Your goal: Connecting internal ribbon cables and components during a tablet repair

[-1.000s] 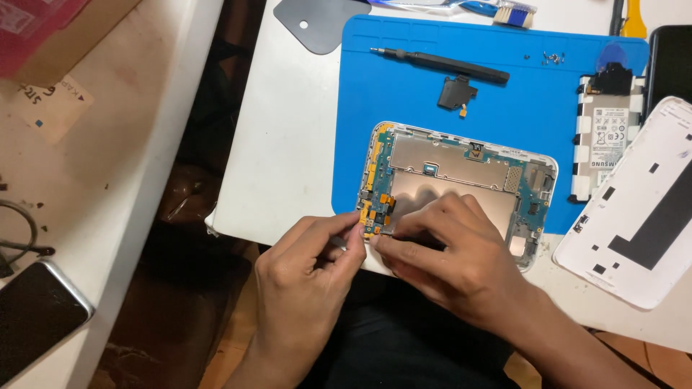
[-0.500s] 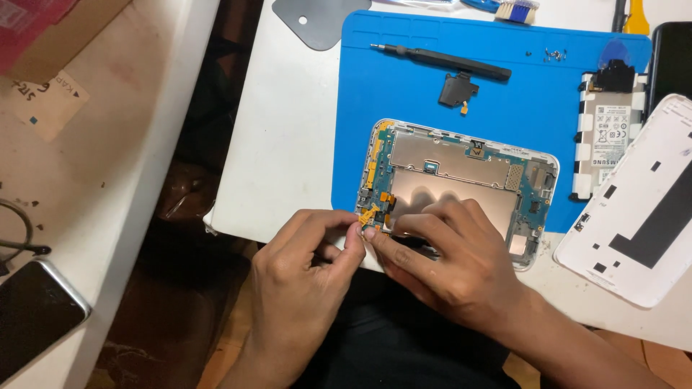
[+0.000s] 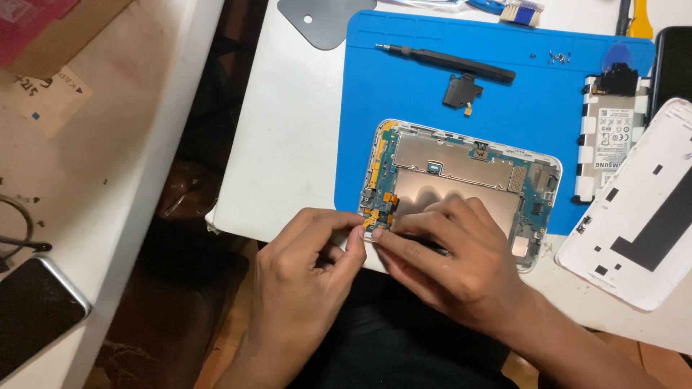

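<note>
My left hand (image 3: pixel 306 263) and right hand (image 3: pixel 450 263) meet at the near left corner of the opened tablet (image 3: pixel 461 191), fingertips pinched together on a small part at its circuit-board edge; what they grip is too small to tell. The tablet lies lengthwise across me on the blue mat (image 3: pixel 404 72), its corner directly ahead of both hands, the right hand resting over its near edge. Beyond it lie a black screwdriver (image 3: pixel 447 61) and a small black component (image 3: pixel 460 91); to the right, a battery (image 3: pixel 613 137) and the white back cover (image 3: pixel 638 230).
</note>
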